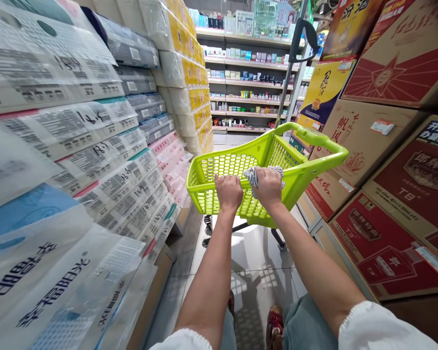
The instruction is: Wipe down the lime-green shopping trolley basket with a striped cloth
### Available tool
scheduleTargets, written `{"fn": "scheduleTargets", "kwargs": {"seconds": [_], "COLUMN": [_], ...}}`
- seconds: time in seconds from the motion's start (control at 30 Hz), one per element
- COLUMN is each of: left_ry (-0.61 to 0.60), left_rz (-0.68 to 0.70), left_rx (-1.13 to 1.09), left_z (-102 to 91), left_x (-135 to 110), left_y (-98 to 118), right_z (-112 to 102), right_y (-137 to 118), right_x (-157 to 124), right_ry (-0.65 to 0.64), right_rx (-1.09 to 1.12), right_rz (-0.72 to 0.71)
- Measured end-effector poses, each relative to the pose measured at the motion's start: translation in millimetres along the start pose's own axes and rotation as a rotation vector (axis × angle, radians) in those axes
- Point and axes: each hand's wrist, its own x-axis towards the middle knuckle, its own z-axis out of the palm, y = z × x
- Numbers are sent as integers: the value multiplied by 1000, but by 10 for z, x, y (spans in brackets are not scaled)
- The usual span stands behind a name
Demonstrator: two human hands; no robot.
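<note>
A lime-green plastic shopping cart (302,167) stands in the aisle just ahead of me. My left hand (228,191) is closed over the near rim of its basket. My right hand (268,186) sits beside it on the same rim, closed around a grey-and-white cloth (252,175) that bunches out past the fingers. The basket looks empty through its mesh. The cart's raised handle bar curves up on the right side.
Stacked packs of tissue and paper rolls (95,146) line the left. Cardboard cartons (394,160) pile up on the right, close to the cart. Shelves of small goods (248,82) close off the aisle's far end. Grey tiled floor (255,262) runs between.
</note>
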Motion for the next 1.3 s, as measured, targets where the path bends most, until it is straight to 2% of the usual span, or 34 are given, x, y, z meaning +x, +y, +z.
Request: {"fn": "scheduleTargets", "kwargs": {"seconds": [0.07, 0.13, 0.23, 0.33, 0.47, 0.57, 0.67, 0.8, 0.9, 1.0, 1.17, 1.23, 1.3], "left_ry": [-42, -108, -161, -174, -176, -158, -138, -131, -147, -173, -172, -173, -163], "left_rz": [70, 65, 43, 64, 49, 32, 23, 32, 63, 82, 71, 73, 68], "left_rx": [-46, -98, -122, -115, -112, -103, -89, -88, -97, -100, -125, -126, -121], "left_z": [24, 71, 143, 163, 131, 129, 149, 157, 128, 83, 30, 24, 26], "left_x": [21, 27, 17, 7, 1, -12, -38, -73, -78, -70, -63, -67, -74], "left_y": [118, 184, 172, 124, 134, 165, 181, 155, 115, 83, 60, 65, 76], "right_z": [2, -3, -13, -48, -165, -221, -162, 8, 55, -19, -246, -287, -268], "right_y": [-79, -111, -56, 141, 508, 614, 435, 24, -83, 63, 493, 555, 486], "right_x": [1, -5, -18, -13, 23, 36, 13, -64, -96, -72, 6, 12, -7], "right_ry": [-10, -21, -37, -34, 43, 116, 133, 58, 43, 30, 125, 178, 202], "right_rx": [27, 45, 38, 0, -66, -69, -35, 30, 33, -2, -88, -91, -78], "right_rz": [1, -15, -83, -115, -4, 62, 101, 11, -44, -66, 80, 123, 158]}}
